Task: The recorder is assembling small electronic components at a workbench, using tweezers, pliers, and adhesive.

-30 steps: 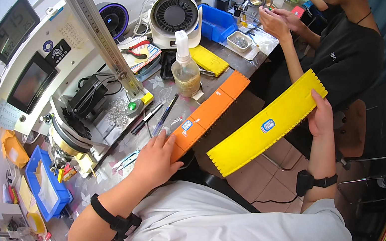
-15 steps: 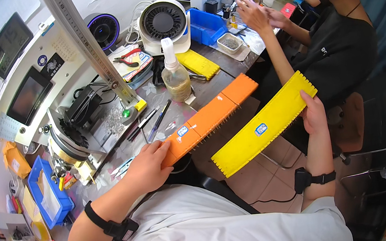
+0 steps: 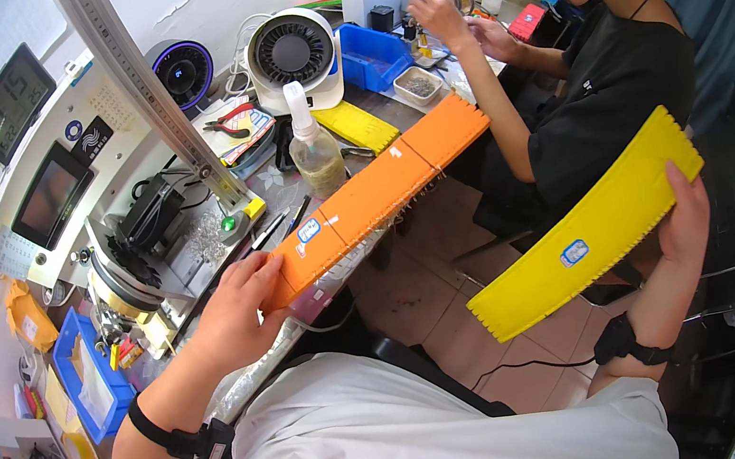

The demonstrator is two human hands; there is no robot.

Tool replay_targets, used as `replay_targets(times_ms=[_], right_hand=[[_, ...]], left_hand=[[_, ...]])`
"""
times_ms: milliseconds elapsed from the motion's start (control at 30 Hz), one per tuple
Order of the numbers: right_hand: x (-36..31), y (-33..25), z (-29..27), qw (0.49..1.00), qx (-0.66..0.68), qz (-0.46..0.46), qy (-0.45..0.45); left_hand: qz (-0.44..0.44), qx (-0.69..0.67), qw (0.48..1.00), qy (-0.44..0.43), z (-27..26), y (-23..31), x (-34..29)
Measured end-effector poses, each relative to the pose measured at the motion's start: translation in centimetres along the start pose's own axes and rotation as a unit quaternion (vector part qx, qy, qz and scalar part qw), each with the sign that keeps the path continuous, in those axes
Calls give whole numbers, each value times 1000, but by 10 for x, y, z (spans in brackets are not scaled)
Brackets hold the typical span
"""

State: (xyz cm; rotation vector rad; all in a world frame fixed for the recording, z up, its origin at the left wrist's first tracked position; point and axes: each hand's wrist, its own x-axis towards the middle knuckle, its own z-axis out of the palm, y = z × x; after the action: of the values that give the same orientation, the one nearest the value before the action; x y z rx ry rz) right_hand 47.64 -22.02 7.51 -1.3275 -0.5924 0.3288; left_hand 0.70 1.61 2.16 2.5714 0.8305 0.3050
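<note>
My left hand [image 3: 243, 305] grips the near end of a long orange strip with notched edges [image 3: 372, 198]. A small blue-and-white label is on it, and fine thin bits hang along its lower edge. The strip slants up to the right over the front of the bench. My right hand [image 3: 686, 215] is closed on the right end of a similar yellow notched strip [image 3: 539, 277], held out at the right above the floor. It also bears a small label. The two strips are apart. My right thumb lies on the yellow face; the other fingers are mostly hidden behind it.
A squeeze bottle [image 3: 317, 162], another yellow strip [image 3: 357, 125], red-handled pliers [image 3: 228, 125] and a white fan [image 3: 294, 54] stand or lie on the bench. A machine with a metal column [image 3: 150, 100] is at left. A co-worker in black [image 3: 615, 94] sits at right.
My right hand has carried the yellow strip to the right, away from the orange one. My left hand has shifted left and slightly up with the orange strip. The co-worker's hands have moved.
</note>
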Motion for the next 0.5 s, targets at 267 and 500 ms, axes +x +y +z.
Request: replay_targets(times_ms=[267, 500], right_hand=[[-8, -55, -5, 986, -11, -115, 119], [-1, -67, 7, 961, 23, -228, 154]], left_hand=[[57, 60, 994, 66, -33, 15, -15], [145, 91, 982, 85, -76, 41, -33]])
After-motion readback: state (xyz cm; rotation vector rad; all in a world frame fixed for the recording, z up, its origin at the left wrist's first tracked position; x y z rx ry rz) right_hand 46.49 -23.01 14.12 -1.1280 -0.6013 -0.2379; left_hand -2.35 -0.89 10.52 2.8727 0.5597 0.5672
